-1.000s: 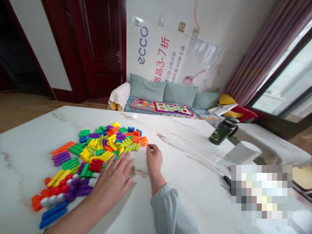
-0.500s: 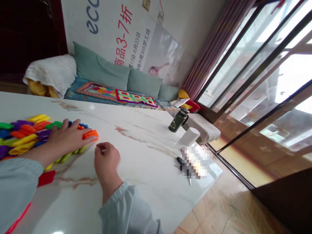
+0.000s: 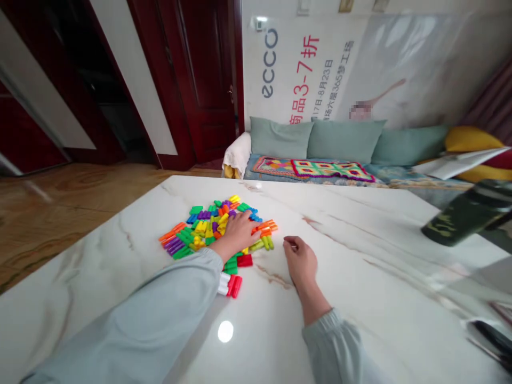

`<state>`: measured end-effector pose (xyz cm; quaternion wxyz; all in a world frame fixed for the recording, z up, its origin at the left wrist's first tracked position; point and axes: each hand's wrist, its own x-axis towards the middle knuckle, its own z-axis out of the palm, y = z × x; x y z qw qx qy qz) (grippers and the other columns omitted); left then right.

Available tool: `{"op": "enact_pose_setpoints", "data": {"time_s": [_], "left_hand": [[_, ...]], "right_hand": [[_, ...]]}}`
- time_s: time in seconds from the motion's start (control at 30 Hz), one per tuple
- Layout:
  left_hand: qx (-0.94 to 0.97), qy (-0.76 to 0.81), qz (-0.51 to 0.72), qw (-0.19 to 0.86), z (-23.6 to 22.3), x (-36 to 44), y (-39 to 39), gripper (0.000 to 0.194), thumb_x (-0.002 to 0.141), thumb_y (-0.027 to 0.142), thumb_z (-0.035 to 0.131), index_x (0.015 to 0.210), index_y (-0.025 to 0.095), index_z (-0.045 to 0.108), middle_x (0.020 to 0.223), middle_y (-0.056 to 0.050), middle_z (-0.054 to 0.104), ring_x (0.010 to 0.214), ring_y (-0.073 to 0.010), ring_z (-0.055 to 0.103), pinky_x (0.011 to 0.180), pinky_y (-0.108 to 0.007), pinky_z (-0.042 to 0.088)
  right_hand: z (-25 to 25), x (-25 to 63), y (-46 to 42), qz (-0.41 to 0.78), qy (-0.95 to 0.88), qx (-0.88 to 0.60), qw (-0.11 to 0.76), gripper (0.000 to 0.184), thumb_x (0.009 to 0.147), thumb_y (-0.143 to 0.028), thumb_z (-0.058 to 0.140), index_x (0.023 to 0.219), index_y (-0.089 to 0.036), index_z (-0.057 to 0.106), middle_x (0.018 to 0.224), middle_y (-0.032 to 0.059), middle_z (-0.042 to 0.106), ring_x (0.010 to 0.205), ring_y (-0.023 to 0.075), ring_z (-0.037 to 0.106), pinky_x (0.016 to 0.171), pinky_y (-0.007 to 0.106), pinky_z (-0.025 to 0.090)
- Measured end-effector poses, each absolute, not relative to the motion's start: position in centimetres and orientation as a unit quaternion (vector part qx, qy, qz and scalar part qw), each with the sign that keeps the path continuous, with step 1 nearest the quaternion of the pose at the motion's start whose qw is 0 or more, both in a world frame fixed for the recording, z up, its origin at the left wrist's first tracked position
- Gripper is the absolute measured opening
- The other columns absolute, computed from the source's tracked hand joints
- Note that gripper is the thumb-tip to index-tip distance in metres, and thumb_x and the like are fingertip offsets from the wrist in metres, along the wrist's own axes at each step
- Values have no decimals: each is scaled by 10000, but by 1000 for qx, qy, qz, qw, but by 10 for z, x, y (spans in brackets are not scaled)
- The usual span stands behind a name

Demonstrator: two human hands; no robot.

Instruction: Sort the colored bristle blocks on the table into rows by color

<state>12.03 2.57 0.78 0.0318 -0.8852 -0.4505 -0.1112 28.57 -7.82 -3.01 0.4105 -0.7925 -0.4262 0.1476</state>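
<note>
A pile of colourful plastic tube-shaped toy pieces (image 3: 206, 226) lies on the white marbled table (image 3: 380, 314). Over its right side rests my left hand (image 3: 239, 232), palm down and fingers spread. Its thumb and forefinger lie beside orange pieces (image 3: 267, 226); the hand hides the pieces under it. Light green pieces (image 3: 264, 243) lie just below. Nearer to me are a red piece (image 3: 245, 261) and a white and red group (image 3: 232, 286), partly behind my left sleeve. My right hand (image 3: 301, 258) rests on the table right of the pile, fingers curled closed; what they hold, if anything, is hidden.
A camouflage-patterned flask (image 3: 464, 216) stands at the table's right side. Dark-handled scissors (image 3: 494, 338) lie near the right edge, partly cut off. Beyond the table is a sofa with green cushions (image 3: 346, 140) and a crocheted cover (image 3: 332, 169). A dark red door (image 3: 208, 80) is behind.
My view has swung left and levelled, so the whole pile and the door now show. Both hands keep much the same pose and place on the table.
</note>
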Motion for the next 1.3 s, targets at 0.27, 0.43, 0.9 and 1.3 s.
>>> {"op": "enact_pose_setpoints", "data": {"time_s": [0.27, 0.43, 0.9, 1.3], "left_hand": [[-878, -465, -80, 79, 34, 115, 17, 266, 851, 350, 557, 901, 190, 764, 1058, -114, 624, 1100, -287, 533, 969, -418, 411], [-934, -338, -94, 65, 24, 149, 15, 436, 862, 423, 546, 1273, 282, 582, 1447, -74, 458, 1324, -317, 389, 1072, -508, 327], [-927, -367, -48, 52, 33, 88, -11, 342, 923, 474, 480, 1134, 275, 661, 1315, -66, 582, 1289, -322, 439, 1092, -540, 286], [-915, -391, -80, 59, -11, 33, -89, 427, 955, 465, 424, 1350, 323, 500, 1523, -24, 401, 1415, -298, 300, 1146, -547, 221]], "right_hand": [[-27, 285, -79, 143, -428, -806, 382, 287, 828, -357, 486, 963, -261, 720, 867, 12, 742, 806, 208, 660, 629, 284, 388], [-25, 286, -81, 153, -435, -805, 373, 283, 857, -356, 480, 991, -254, 707, 901, 4, 742, 828, 188, 657, 650, 266, 386], [-24, 287, -81, 154, -445, -814, 341, 254, 867, -375, 502, 995, -283, 701, 916, -12, 741, 849, 190, 652, 623, 259, 366], [-30, 292, -81, 137, -472, -804, 336, 279, 870, -373, 492, 1017, -267, 704, 926, 7, 744, 844, 199, 651, 618, 258, 380]]}}
